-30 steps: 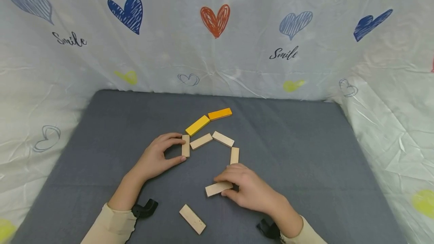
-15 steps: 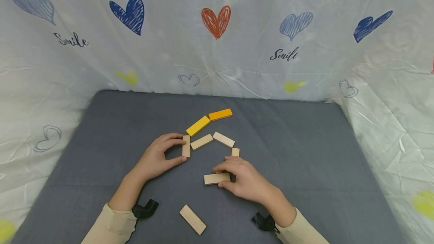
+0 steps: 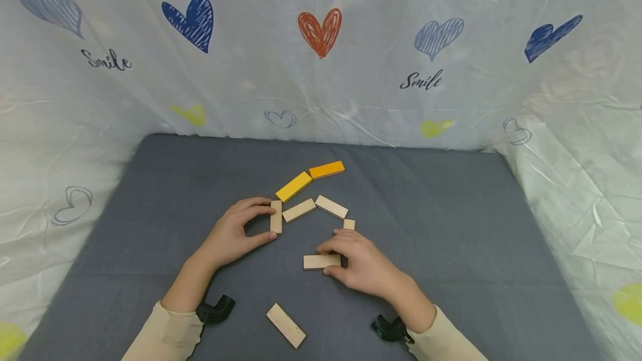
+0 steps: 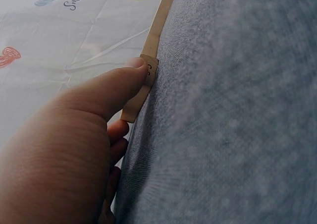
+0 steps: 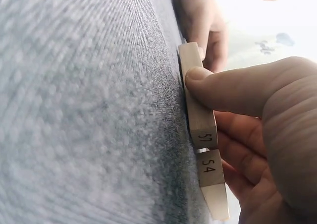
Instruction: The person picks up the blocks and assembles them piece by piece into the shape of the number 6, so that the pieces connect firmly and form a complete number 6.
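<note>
Flat wooden blocks lie in an arc on the grey mat [image 3: 451, 210]. My left hand [image 3: 264, 222] pinches an upright plain block [image 3: 275, 216] between thumb and forefinger; in the left wrist view the thumb [image 4: 126, 78] presses that block's [image 4: 134, 105] end. My right hand [image 3: 335, 261] grips another plain block [image 3: 318, 262], lying level just below a short-showing block [image 3: 349, 224] that the hand partly hides. The right wrist view shows the thumb [image 5: 233, 87] on the block marked 57 [image 5: 197, 112], end to end with one marked 54 [image 5: 214, 187].
Two more plain blocks [image 3: 298, 210] [image 3: 331, 206] form the arc's top, with a yellow block [image 3: 293, 186] and an orange block [image 3: 326, 169] behind them. A loose plain block [image 3: 285, 325] lies near the front edge. A white heart-printed sheet [image 3: 321, 71] surrounds the mat.
My right hand has slid its block away from me and turned it level, closer to the arc's right end. The left hand and its block have stayed put.
</note>
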Available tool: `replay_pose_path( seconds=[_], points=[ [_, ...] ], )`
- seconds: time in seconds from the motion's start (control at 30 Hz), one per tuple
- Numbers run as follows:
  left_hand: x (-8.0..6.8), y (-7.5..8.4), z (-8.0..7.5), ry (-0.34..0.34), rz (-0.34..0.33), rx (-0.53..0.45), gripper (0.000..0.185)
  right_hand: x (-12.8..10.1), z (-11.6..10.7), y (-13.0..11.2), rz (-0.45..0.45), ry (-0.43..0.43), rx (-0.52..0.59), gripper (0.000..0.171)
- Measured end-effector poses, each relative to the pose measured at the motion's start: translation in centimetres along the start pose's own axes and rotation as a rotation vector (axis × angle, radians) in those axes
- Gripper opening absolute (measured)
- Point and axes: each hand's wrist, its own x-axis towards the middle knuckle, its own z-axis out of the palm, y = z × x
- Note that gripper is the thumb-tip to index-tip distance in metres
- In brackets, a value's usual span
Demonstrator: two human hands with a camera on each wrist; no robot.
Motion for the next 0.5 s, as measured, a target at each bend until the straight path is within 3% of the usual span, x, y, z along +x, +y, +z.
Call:
replay_pose_path(
  seconds=[0.5],
  points=[
    [-0.05,0.13,-0.05,0.014,0.002,0.005,0.054,-0.19,0.15,0.57,-0.016,0.005,0.017,0.038]
  ],
)
